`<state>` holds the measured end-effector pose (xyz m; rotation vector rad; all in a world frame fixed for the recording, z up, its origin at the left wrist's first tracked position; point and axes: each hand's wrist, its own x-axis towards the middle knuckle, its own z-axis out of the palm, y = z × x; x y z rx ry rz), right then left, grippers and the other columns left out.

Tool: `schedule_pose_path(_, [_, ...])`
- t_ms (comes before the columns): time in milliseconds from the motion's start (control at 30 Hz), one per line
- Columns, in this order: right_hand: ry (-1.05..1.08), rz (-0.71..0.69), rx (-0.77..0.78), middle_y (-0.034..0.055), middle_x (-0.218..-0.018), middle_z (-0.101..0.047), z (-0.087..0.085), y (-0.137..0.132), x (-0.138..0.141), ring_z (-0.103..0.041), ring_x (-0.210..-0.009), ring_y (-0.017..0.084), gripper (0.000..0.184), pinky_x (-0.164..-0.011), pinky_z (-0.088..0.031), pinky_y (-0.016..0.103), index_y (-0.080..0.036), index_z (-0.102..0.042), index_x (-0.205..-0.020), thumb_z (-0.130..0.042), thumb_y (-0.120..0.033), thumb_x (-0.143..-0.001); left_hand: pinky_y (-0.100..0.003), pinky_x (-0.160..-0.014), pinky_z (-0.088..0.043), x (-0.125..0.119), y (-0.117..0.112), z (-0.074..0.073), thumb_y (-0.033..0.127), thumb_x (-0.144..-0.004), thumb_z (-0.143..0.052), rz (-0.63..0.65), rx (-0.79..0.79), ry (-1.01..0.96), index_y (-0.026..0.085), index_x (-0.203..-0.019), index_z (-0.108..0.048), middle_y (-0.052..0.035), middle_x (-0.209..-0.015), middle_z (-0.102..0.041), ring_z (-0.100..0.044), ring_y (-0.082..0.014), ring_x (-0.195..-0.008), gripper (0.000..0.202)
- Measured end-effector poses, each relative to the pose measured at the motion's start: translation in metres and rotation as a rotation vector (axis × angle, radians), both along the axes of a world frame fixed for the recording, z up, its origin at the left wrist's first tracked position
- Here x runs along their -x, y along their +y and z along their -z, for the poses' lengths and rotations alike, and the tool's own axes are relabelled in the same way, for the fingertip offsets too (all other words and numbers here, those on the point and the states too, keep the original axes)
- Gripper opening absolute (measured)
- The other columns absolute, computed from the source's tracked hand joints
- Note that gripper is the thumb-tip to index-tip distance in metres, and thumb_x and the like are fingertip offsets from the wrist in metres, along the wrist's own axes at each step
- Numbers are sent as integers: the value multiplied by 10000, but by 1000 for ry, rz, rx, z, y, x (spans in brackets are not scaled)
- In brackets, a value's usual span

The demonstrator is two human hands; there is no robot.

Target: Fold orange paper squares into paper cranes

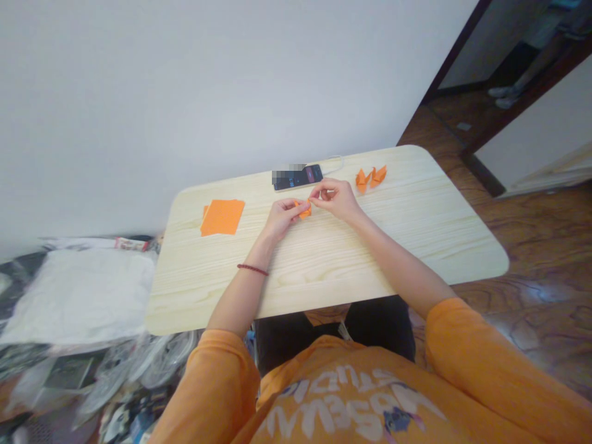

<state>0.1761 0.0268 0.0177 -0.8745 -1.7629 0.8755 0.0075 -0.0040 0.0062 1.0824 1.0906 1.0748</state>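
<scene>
A small piece of folded orange paper [304,213] is held over the middle of the table, partly hidden by fingers. My left hand [282,218] grips its left side between thumb and fingers. With thumb and index finger, my right hand [337,197] pinches the paper's upper right tip. Two finished-looking orange origami figures, a left one [362,180] and a right one [378,176], stand side by side beyond my right hand. A stack of square orange paper [223,217] lies on the left part of the table.
The light wooden table [333,265] has rounded corners and stands against a white wall. A phone [298,177] with a white cable [341,161] lies at its back edge. Bags and clutter [83,296] fill the floor at left. A person's legs [522,83] show through the doorway.
</scene>
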Motion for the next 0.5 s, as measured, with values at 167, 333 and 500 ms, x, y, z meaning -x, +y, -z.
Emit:
schedule_pose_path(167, [-13,-13,-10,27,-724,-609,-2,0,-2,-417,-552,71,92,-466,-332,207,-139,-680,-710,-652,-227,-703,-208,-467,-258,0,0,1,436,-581,-796,-78,-86,81,150,-710,-715,-15,-599,-636,-412,-54,-477,325])
schedule_pose_path(333, [-42,-5,8,40,-757,-625,-3,-1,-2,-465,-613,94,143,-488,-361,208,-153,-705,-748,-662,-288,-730,-213,-478,-318,0,-2,-4,439,-601,-783,-171,-202,188,147,-680,-702,-12,-581,-635,-444,-68,-478,314])
schedule_pose_path(500, [-18,4,63,45,-760,-630,-2,0,-2,-491,-632,104,201,-502,-382,213,-146,-702,-733,-695,-345,-705,-236,-551,-399,0,-4,-6,422,-621,-766,-200,-288,264,147,-678,-702,-31,-628,-662,-528,-108,-559,288])
